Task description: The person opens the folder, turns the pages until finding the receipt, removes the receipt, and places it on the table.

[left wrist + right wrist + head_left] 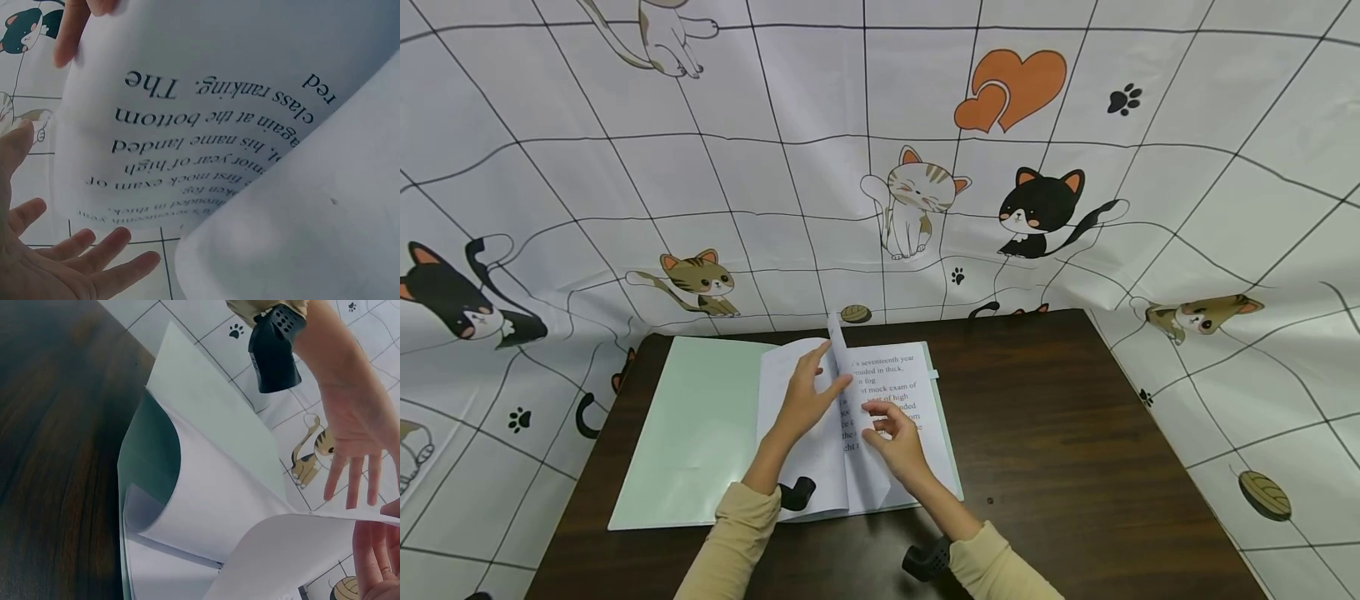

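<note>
A pale green folder (pixel 707 433) lies spread on the table, with printed white pages (pixel 891 383) inside it. One white page (pixel 294 544) is lifted and curves up between the hands. My right hand (pixel 901 446) pinches the edge of this page, thumb on one side and fingers on the other, as the right wrist view shows. My left hand (pixel 805 400) is over the left-hand page, its fingers spread and extended beside the raised sheet. In the left wrist view, large print (pixel 206 131) shows upside down on the curved paper.
The dark wooden table (pixel 1060 433) extends right of the folder. A white cloth (pixel 790 183) with grid lines and cartoon cats hangs behind and around the table. Black wrist devices (pixel 928 560) sit near both cuffs. A small light tab (pixel 933 375) sticks out at the folder's right edge.
</note>
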The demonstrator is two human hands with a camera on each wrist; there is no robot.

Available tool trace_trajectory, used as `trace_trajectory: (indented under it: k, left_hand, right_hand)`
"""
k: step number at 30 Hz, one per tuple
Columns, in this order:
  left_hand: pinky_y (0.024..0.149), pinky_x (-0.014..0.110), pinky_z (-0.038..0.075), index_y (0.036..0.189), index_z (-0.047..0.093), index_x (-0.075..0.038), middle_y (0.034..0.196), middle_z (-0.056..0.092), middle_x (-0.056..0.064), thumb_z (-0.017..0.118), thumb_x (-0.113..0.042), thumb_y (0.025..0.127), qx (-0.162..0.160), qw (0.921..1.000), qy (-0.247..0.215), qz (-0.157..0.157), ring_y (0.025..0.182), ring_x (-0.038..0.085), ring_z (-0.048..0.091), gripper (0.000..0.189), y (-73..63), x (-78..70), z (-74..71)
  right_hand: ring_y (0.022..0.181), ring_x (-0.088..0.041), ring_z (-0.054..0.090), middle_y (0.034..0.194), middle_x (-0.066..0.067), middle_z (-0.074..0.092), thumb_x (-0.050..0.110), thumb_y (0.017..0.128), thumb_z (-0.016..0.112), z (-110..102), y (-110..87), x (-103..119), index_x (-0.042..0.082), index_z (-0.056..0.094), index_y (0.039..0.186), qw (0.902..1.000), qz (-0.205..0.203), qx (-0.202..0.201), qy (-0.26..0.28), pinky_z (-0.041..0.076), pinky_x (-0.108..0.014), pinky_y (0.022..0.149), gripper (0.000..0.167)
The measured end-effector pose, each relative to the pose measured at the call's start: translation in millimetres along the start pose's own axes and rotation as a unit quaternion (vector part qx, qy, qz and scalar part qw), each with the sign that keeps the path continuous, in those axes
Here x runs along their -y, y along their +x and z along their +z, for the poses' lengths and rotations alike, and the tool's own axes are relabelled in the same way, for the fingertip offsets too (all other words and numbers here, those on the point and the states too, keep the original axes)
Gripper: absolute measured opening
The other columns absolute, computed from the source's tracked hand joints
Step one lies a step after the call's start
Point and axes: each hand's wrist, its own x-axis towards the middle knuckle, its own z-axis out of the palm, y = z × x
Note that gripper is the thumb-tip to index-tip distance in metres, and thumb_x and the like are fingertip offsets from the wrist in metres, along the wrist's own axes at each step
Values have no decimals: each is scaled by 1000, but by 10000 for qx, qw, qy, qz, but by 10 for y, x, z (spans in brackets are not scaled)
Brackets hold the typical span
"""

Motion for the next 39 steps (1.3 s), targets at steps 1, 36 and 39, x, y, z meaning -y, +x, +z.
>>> trace_trajectory:
  k: [1,36,39]
  left_hand:
    - [107,58,40,149,37,-3,150,37,25,68,-22,91,17,10000,-18,13,132,44,44,68,2,-13,6]
    - [75,41,56,141,41,5,137,50,32,58,8,81,-86,9985,-13,-540,99,39,64,63,-67,-79,64]
    - [70,36,54,140,43,4,131,54,32,56,10,80,-133,9982,-17,-589,92,36,67,62,-75,-64,56]
  right_hand:
    - [84,-4,57,118,-25,62,-11,81,63,11,-2,0,-5,62,117,10000,6,13,-12,46,-17,82,36]
    - [93,-21,60,115,-31,61,-11,82,58,226,-191,381,-10,59,117,9980,466,419,97,49,-17,77,34]
    - [95,-24,62,114,-30,62,-11,82,59,229,-166,292,-9,59,117,9981,433,412,135,49,-19,78,34]
